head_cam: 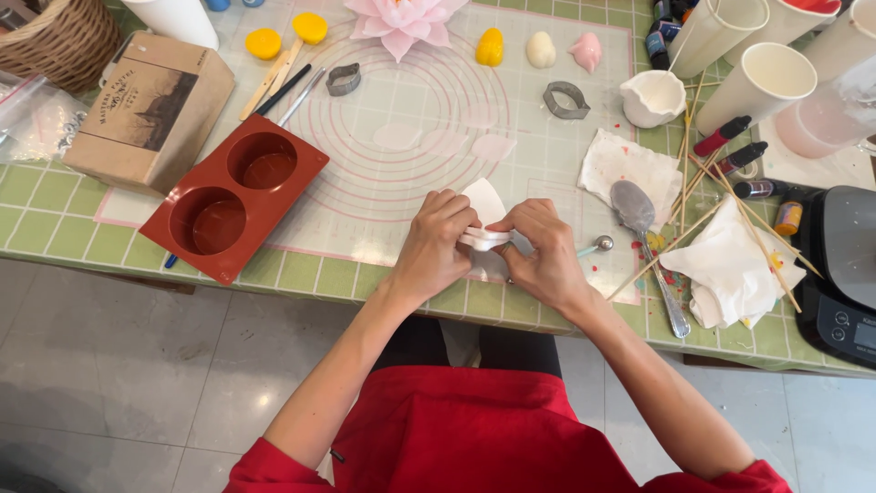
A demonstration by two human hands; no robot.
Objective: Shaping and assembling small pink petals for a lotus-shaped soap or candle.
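Note:
My left hand [436, 245] and my right hand [546, 251] meet at the table's front edge, both pinching a small white petal-shaped piece [484, 239] between their fingertips. A flat white sheet [484, 198] lies just beyond the fingers on the translucent mat [401, 100] with pink circles. Three pale pink petal shapes [444, 141] rest on the mat farther out. A pink flower [401, 22] sits at the mat's far edge.
A red two-cavity mould [235, 191] and a cardboard box [151, 110] lie left. Metal cutters [567, 100], a spoon [643, 237], tissues [730, 265], skewers, colour bottles, white cups [762, 84] and a black scale [844, 274] crowd the right. Yellow, cream and pink lumps sit far back.

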